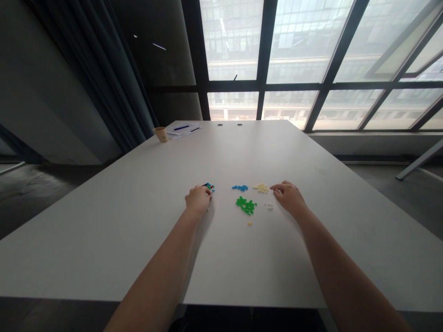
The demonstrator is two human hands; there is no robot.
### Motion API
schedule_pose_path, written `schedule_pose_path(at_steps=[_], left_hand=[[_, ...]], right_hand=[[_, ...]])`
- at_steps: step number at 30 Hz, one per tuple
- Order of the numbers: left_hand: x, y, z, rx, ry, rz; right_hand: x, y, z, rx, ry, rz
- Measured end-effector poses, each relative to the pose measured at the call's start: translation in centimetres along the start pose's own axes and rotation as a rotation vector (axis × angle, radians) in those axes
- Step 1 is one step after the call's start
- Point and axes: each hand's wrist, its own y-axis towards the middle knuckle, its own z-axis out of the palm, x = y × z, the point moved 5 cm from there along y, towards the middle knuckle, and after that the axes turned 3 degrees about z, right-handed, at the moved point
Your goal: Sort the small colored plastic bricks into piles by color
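Note:
On a white table [138,221] lie small coloured beads in separate heaps: a mixed heap [209,186], a blue heap [240,187], a pale yellow heap [260,187], a green heap [246,205], a few white ones [269,206] and two yellow ones [249,224]. My left hand [198,199] rests curled with its fingertips at the mixed heap. My right hand [288,196] pinches its fingers together just right of the pale yellow heap; what it holds is too small to see.
A tan paper cup [161,134] stands at the table's far left, beside papers with a blue pen [181,127]. Two round cable holes [230,124] sit at the far edge. Large windows lie beyond, a dark curtain at left.

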Motion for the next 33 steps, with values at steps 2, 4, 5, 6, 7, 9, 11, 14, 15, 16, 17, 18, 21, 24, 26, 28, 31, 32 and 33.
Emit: schedule_pose_path(at_steps=[2, 4, 5, 6, 7, 9, 11, 14, 15, 16, 17, 18, 21, 24, 26, 28, 31, 32, 33], left_hand=[[-0.1, 0.0, 0.1, 0.024, 0.074, 0.024], [-0.1, 0.0, 0.1, 0.019, 0.111, 0.041], [-0.1, 0.0, 0.0, 0.007, 0.115, 0.048], [0.0, 0.0, 0.0, -0.009, 0.107, 0.051], [-0.1, 0.1, -0.1, -0.023, 0.082, 0.053], [-0.6, 0.1, -0.2, -0.035, -0.048, 0.072], [-1.8, -0.2, -0.2, 0.000, -0.301, 0.122], [-4.6, -1.5, 0.4, 0.185, -0.773, 0.144], [-5.4, -2.1, 0.8, 0.273, -0.884, 0.098], [-6.2, -2.8, 1.1, 0.349, -0.964, 0.059], [-6.8, -3.3, 1.3, 0.388, -1.032, 0.034], [-7.3, -3.9, 1.4, 0.425, -1.089, 0.008], [-8.1, -4.9, 1.8, 0.495, -1.225, -0.042], [-8.3, -5.2, 2.1, 0.537, -1.318, -0.056], [-8.5, -5.5, 2.3, 0.573, -1.369, -0.073], [-8.8, -5.9, 2.6, 0.644, -1.444, -0.119], [-9.5, -6.8, 3.2, 0.785, -1.598, -0.261], [-9.6, -7.1, 3.4, 0.821, -1.646, -0.325], [-9.7, -7.4, 3.6, 0.850, -1.689, -0.389]], right_hand=[[0.2, -0.1, 0.0, -0.001, -0.006, -0.007], [0.4, -0.1, 0.0, -0.003, -0.003, -0.014], [0.4, -0.1, 0.0, -0.004, 0.000, -0.016], [0.4, -0.1, -0.1, -0.005, 0.004, -0.018], [0.5, -0.2, -0.1, -0.006, 0.008, -0.019], [0.6, -0.2, -0.1, -0.013, 0.019, -0.025], [1.2, -0.4, -0.3, -0.033, 0.046, -0.045], [3.1, -0.9, -0.7, -0.078, 0.147, -0.150], [3.9, -1.3, -0.8, -0.085, 0.195, -0.203], [4.8, -1.6, -0.9, -0.085, 0.246, -0.259], [5.6, -2.0, -0.9, -0.079, 0.295, -0.309], [6.4, -2.4, -0.9, -0.070, 0.339, -0.350], [7.9, -3.2, -0.6, -0.048, 0.435, -0.421], [8.5, -3.7, -0.4, -0.050, 0.481, -0.442], [8.7, -3.8, -0.5, -0.070, 0.495, -0.447], [8.8, -3.9, -0.7, -0.091, 0.504, -0.453], [8.9, -4.0, -0.9, -0.103, 0.517, -0.466], [8.9, -4.0, -0.9, -0.104, 0.518, -0.470], [8.9, -4.0, -0.9, -0.103, 0.518, -0.475]])
